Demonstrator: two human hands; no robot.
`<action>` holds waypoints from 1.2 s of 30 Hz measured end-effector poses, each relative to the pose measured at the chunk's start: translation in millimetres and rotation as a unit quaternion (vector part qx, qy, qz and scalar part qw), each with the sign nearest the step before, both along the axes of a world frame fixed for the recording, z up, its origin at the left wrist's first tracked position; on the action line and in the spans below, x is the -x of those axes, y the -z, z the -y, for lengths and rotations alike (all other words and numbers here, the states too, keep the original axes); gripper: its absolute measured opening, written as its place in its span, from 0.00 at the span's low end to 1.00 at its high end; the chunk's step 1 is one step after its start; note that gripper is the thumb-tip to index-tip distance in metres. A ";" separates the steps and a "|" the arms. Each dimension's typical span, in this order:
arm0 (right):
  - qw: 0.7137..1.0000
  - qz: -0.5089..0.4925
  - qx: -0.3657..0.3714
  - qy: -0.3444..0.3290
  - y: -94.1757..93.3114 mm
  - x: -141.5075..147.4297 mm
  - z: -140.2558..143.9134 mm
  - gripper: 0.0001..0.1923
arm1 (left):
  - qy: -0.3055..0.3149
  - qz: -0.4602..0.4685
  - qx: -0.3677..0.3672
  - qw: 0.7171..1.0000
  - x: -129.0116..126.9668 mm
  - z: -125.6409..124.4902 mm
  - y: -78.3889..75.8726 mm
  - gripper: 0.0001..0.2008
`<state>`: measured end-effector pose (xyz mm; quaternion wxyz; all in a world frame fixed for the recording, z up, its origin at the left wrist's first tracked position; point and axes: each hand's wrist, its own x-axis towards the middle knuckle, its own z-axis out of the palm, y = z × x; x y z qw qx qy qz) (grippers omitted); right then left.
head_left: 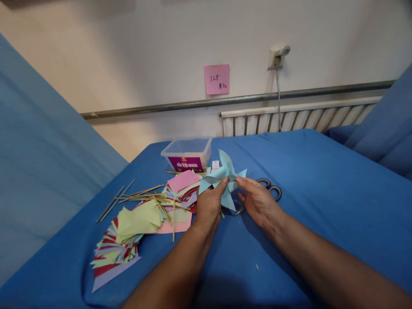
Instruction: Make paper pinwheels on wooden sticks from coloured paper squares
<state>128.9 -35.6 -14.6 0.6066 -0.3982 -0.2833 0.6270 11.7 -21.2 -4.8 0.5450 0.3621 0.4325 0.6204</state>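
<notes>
A light blue paper pinwheel (226, 165) is held up above the table, its blades folded in toward the middle. My left hand (209, 204) grips it from the left, thumb pressed on the centre. On the other side, my right hand (259, 199) pinches with thumb and forefinger at the pinwheel's right side, near its centre. A thin dark line shows by those fingertips, too small to name. Scissors (275, 192) with dark handles lie behind my right hand, their blades partly hidden by it.
To the left lie fanned paper pieces (112, 253), yellow-green sheets (138, 223), a pink sheet (183, 181) and thin wooden sticks (141, 197). Behind them stands a clear plastic box (186, 148) beside a small white box (215, 165). Blue cloth (322, 206) covers the table, which meets the wall.
</notes>
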 end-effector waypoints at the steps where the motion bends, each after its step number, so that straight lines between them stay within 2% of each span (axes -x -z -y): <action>1: 1.000 -0.016 0.013 0.002 0.9 1.2 0.3 0.15 | -0.001 -0.010 -0.004 1.000 -0.3 -0.2 2.0 0.24; 9: 0.997 -0.070 -0.009 -0.017 4.2 7.4 1.6 0.13 | 0.009 -0.032 -0.023 0.999 -3.3 3.6 0.4 0.22; 14: 0.997 -0.068 -0.031 -0.030 5.3 6.5 1.3 0.10 | 0.015 -0.013 -0.021 1.000 -6.0 6.6 -1.8 0.22; 19: 0.977 -0.206 0.009 -0.048 0.4 8.4 4.0 0.10 | 0.028 0.024 -0.035 0.999 -8.8 9.1 -5.0 0.22; 21: 0.972 -0.228 0.017 -0.050 -1.5 9.2 5.5 0.09 | 0.027 0.034 -0.039 0.998 -9.3 9.7 -6.7 0.23; 31: 0.969 -0.241 0.010 -0.053 -4.4 9.3 7.7 0.09 | 0.057 0.101 -0.022 0.993 -12.1 14.9 -16.7 0.21; 36: 0.979 -0.201 -0.019 -0.003 -10.3 13.2 13.9 0.08 | 0.065 0.131 0.004 0.989 -8.7 13.0 -18.8 0.20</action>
